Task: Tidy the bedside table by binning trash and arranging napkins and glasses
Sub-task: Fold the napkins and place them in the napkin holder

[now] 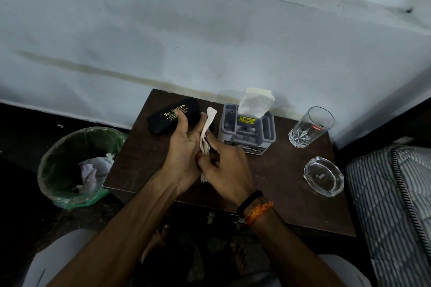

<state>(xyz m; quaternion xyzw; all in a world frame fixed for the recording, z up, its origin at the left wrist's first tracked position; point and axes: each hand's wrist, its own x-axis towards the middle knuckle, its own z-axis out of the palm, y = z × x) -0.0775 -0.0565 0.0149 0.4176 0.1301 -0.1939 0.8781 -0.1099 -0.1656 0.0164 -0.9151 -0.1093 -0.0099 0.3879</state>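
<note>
Both hands meet above the middle of the dark brown tabletop (268, 193), holding one white napkin (207, 130) between them. The left hand (184, 154) is turned palm-up with its fingers spread and pointing away, the napkin lying against its palm and rising past the fingertips; the right hand (227, 170) comes in from the right, knuckles up, its thumb and fingers pinching the napkin's lower part. Two bands circle the right wrist — one black, one orange. Just beyond the left fingers lies one black glasses case (168, 116) with gold lettering, "Sai Opticals" readable, the smaller lines below too fine to read. To the right of the hands stands one grey holder (247, 133) with a stack of napkins (255, 102) upright in it, a yellow sticker on its top and "OPEL" on its front edge. Further right stands one clear drinking glass (310, 127) — upright, with a red label reading "cello" — and nearer, one clear glass ashtray (324, 176). On the floor left of the tabletop sits one bin (77, 165) lined with a green bag, crumpled paper inside.
</note>
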